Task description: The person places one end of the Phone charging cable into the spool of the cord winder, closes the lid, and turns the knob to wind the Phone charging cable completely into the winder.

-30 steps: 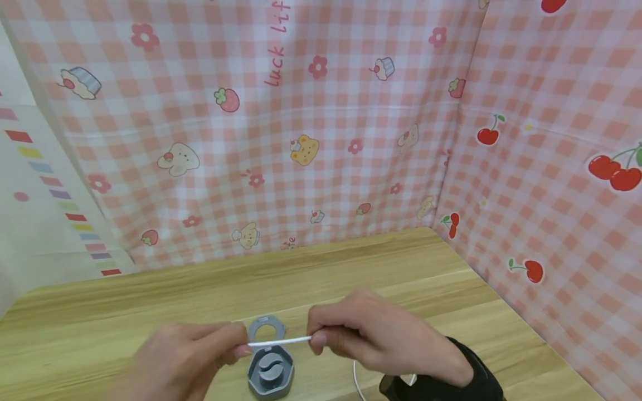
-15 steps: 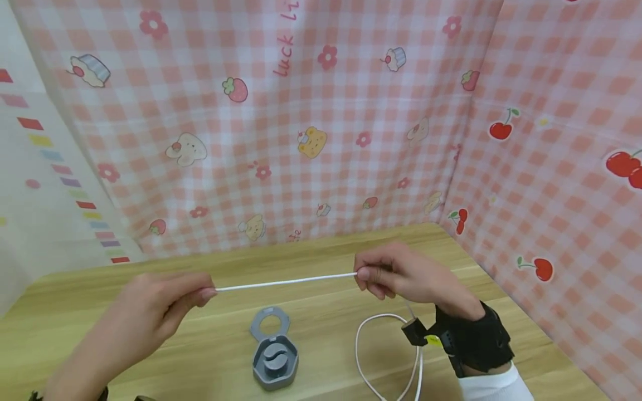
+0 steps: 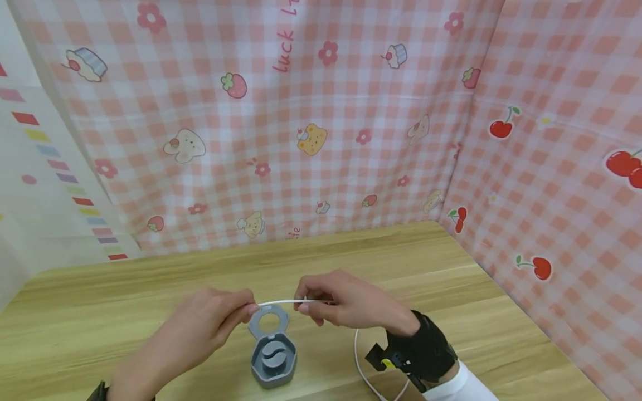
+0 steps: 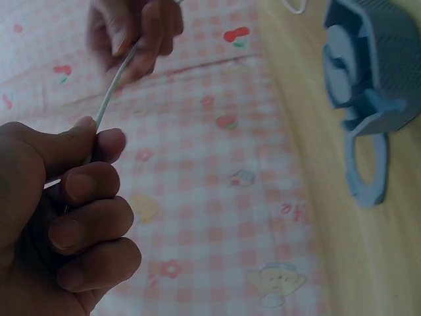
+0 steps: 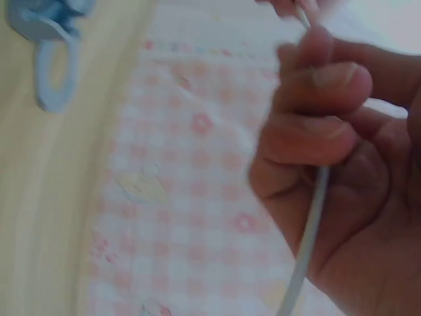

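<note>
A white cable (image 3: pixel 281 302) spans the short gap between both hands, above a grey-blue case. The left hand (image 3: pixel 200 323) pinches it between thumb and forefinger; its other fingers curl inward in the left wrist view. At the other side the right hand (image 3: pixel 351 301) pinches the cable, which also runs down past its palm in the right wrist view (image 5: pixel 306 250). Below the hands the hexagonal case (image 3: pixel 273 362) lies on the table, its ring-shaped lid (image 3: pixel 253 326) folded back and an S-grooved hub inside.
A loop of white cable (image 3: pixel 358 362) lies on the wooden table (image 3: pixel 426 267), right of the case and partly behind the right wrist's black strap (image 3: pixel 423 348). Checkered cloth (image 3: pixel 281 184) hangs along the back and right sides of the table.
Both hands drew apart and rose with the cable stretched straight between them, then came back closer together over the case lid. The case stays on the table.
</note>
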Motion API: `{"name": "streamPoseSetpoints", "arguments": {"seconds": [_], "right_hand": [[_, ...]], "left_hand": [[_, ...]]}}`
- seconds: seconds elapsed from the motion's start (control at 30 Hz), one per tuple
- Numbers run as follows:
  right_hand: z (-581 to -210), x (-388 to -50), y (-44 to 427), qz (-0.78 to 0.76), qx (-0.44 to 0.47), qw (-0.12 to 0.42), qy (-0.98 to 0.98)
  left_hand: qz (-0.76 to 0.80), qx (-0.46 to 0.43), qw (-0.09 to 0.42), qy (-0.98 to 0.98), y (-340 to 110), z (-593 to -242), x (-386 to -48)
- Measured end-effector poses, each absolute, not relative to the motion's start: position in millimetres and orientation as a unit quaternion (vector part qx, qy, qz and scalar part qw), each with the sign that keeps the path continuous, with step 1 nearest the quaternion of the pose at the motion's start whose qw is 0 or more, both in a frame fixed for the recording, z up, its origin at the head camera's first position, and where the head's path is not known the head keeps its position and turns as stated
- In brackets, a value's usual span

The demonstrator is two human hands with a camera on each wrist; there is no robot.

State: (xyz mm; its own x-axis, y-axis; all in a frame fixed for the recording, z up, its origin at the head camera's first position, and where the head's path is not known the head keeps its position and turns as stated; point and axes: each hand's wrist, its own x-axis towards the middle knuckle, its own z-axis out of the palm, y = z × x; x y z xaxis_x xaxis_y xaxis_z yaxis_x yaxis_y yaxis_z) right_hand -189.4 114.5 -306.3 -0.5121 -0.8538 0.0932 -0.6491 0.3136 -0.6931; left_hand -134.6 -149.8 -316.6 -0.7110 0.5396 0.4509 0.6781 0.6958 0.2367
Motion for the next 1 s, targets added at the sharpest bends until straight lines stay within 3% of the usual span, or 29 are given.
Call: {"name": "streamPoseSetpoints", "arguments": {"seconds": [0.17, 0.4, 0.57, 0.83, 1.0], "right_hand": [[-324, -183, 93, -0.320, -0.490, 0.110, 0.804], [-347, -183, 76, -0.250, -0.505, 0.058, 0.824], [-362, -183, 68, -0.207, -0.512, 0.034, 0.833], [-367, -180, 63, -0.173, -0.506, 0.038, 0.844], [-371, -181, 64, -0.155, -0.510, 0.019, 0.846]], "left_hand": [[-0.213, -0.363, 0.111, -0.900, -147, -335, -139], [-0.252, -0.375, -0.056, -0.890, -159, -351, -146], [-0.271, -0.348, -0.140, -0.886, -163, -358, -150], [-0.311, -0.326, -0.169, -0.877, -161, -372, -150], [-0.274, -0.336, -0.148, -0.889, -157, -376, -151]]}}
